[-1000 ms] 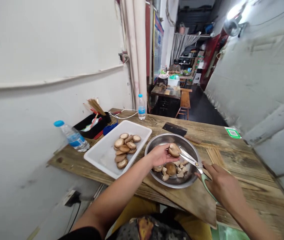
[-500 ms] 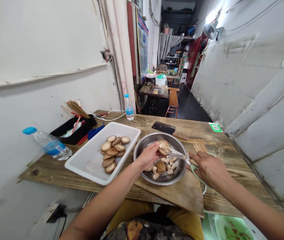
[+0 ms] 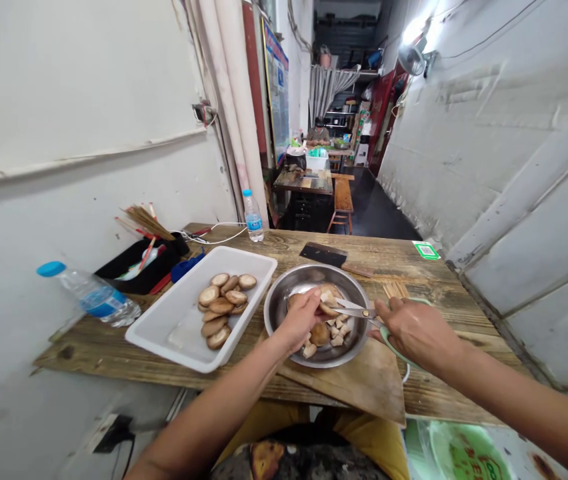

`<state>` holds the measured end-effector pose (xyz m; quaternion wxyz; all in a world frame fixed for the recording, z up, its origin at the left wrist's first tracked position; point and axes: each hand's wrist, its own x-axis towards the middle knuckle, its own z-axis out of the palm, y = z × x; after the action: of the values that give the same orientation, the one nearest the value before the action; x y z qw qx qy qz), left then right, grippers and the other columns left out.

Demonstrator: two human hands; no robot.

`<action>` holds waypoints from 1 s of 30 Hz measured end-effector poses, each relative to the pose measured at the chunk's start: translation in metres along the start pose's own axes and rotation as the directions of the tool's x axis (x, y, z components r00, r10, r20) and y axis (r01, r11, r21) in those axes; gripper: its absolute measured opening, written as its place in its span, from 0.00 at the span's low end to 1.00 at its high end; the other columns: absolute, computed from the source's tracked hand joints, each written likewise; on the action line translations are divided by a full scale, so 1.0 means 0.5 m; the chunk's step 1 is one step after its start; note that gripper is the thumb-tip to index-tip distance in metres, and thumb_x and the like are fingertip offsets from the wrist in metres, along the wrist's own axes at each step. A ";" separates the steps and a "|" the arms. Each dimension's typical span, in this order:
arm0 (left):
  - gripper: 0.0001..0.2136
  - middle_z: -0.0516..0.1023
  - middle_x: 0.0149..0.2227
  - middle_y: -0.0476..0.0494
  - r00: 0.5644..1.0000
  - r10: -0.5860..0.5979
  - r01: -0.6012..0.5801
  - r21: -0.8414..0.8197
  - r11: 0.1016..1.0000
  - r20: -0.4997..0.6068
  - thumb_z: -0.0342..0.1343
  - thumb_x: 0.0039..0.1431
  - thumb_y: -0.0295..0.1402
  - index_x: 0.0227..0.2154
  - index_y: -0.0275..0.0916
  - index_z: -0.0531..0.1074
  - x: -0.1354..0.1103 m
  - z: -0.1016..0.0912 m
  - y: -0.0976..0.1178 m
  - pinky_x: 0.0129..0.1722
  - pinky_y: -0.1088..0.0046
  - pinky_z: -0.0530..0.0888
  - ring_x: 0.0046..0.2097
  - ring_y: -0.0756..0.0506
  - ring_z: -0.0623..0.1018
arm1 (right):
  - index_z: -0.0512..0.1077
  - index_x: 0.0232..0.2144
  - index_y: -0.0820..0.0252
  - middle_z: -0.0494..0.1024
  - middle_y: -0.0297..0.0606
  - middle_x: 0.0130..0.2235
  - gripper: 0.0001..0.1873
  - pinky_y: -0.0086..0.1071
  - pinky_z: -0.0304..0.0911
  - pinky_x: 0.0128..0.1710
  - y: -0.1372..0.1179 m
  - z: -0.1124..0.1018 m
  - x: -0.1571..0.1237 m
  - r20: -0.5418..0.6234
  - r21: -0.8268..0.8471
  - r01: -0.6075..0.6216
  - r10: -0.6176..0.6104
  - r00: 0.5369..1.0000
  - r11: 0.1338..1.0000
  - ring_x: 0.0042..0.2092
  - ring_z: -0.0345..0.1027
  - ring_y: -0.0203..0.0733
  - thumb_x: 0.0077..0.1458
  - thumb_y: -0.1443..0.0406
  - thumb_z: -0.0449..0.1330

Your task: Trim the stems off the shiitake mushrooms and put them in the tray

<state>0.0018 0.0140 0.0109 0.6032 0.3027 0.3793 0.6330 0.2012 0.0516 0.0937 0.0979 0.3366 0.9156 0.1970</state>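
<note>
My left hand (image 3: 300, 317) is closed on a brown mushroom (image 3: 327, 296) held over a steel bowl (image 3: 284, 293). My right hand (image 3: 417, 328) grips green-handled scissors (image 3: 364, 311), whose blades meet the mushroom's stem. Cut stems and one whole mushroom (image 3: 320, 333) lie in the bowl. To the left, a white tray (image 3: 174, 320) holds several trimmed mushroom caps (image 3: 221, 307).
The bowl rests on a wooden board (image 3: 359, 383) on a plank table (image 3: 464, 313). A lying water bottle (image 3: 89, 297), a black bin of skewers (image 3: 139, 257), an upright bottle (image 3: 253, 217), a cleaver (image 3: 324, 255) and bamboo skewers (image 3: 395, 289) surround it. A wall stands left; a person sits far down the corridor.
The view swung down and left. My right hand drew nearer and the scissor blades closed in on the mushroom, which my left hand lowered a little into the bowl.
</note>
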 end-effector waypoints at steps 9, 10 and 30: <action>0.11 0.77 0.36 0.36 0.976 -0.212 0.217 -0.117 0.969 0.048 0.51 0.58 0.32 0.41 0.31 0.69 -0.006 -0.010 -0.012 0.40 0.61 0.73 0.37 0.43 0.77 | 0.70 0.30 0.65 0.73 0.40 0.23 0.10 0.33 0.39 0.19 0.016 0.009 -0.001 0.011 -0.111 0.142 -0.142 0.990 0.984 0.23 0.67 0.41 0.52 0.77 0.50; 0.11 0.77 0.37 0.35 0.969 -0.236 0.243 -0.130 0.961 0.070 0.51 0.58 0.31 0.41 0.31 0.69 -0.006 -0.014 -0.011 0.41 0.62 0.73 0.38 0.43 0.77 | 0.70 0.31 0.64 0.73 0.40 0.23 0.09 0.33 0.40 0.19 0.021 0.011 -0.003 -0.036 -0.146 0.142 -0.149 0.988 0.979 0.23 0.67 0.42 0.52 0.76 0.51; 0.11 0.75 0.38 0.44 0.996 -0.039 0.063 -0.300 0.952 0.085 0.56 0.52 0.26 0.38 0.40 0.61 -0.010 -0.009 0.005 0.45 0.63 0.71 0.39 0.47 0.76 | 0.70 0.38 0.57 0.74 0.35 0.29 0.13 0.31 0.44 0.24 -0.025 0.056 -0.078 -0.166 0.144 -0.139 0.162 0.973 0.980 0.30 0.68 0.42 0.47 0.70 0.58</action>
<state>-0.0028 0.0085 0.0109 0.6728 0.2217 0.2619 0.6554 0.2322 0.0254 0.0650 -0.0213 0.3919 0.9035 0.1721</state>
